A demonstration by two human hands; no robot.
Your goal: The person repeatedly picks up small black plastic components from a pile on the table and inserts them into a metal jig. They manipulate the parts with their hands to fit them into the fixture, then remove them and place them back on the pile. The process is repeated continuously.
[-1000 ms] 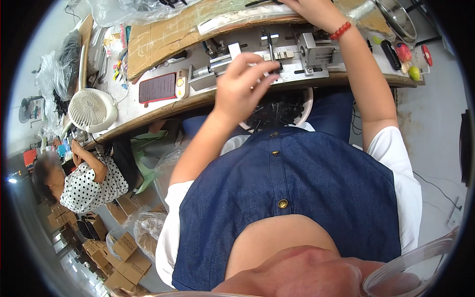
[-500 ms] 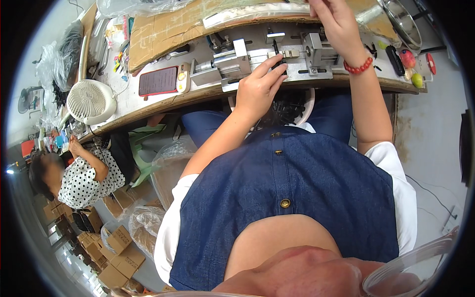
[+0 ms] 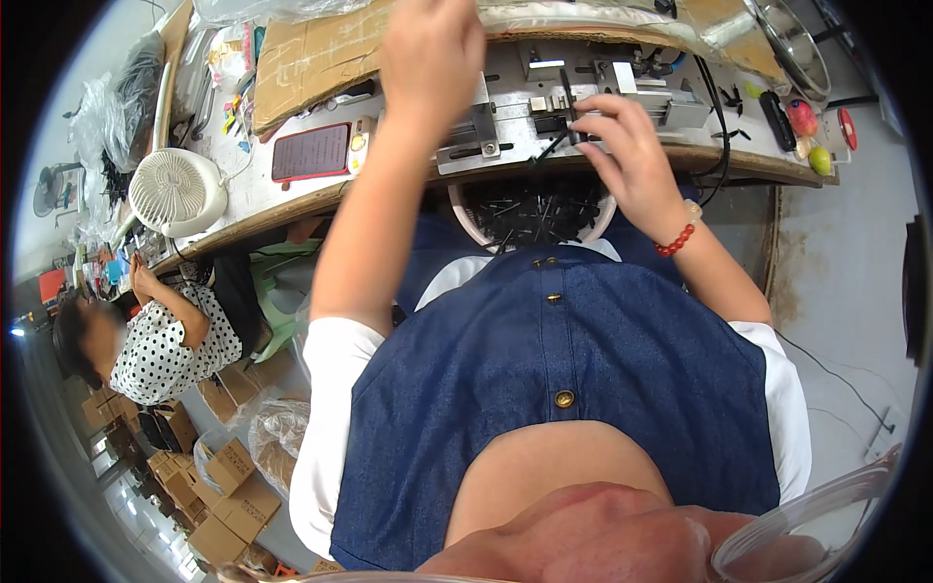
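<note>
My right hand (image 3: 630, 154) is at the middle of a metal clamping fixture (image 3: 671, 109), thumb and fingertips closed about a thin upright black stick (image 3: 568, 92). A second black stick (image 3: 551, 148) slants below the fingertips, over the bench's front edge; I cannot tell whether it is held. Small metal blocks (image 3: 546, 105) sit beside the upright stick. My left hand (image 3: 432, 63) is raised over the cardboard (image 3: 321, 68), blurred, its fingers cut off by the upper edge. Under the bench edge stands a pale round basin (image 3: 608, 212) with many black pieces in it.
A phone (image 3: 311, 154) and a white fan (image 3: 178, 194) are on the bench to the left. Black cables (image 3: 719, 126) hang over the front edge at right. Further right are a black tool (image 3: 776, 120) and small fruit-like objects (image 3: 802, 117). Another person (image 3: 170, 340) sits at the left.
My left hand has left the fixture and risen over the cardboard. My right hand has come down from the upper right to the black stick. The fixture's right-hand block has shifted right.
</note>
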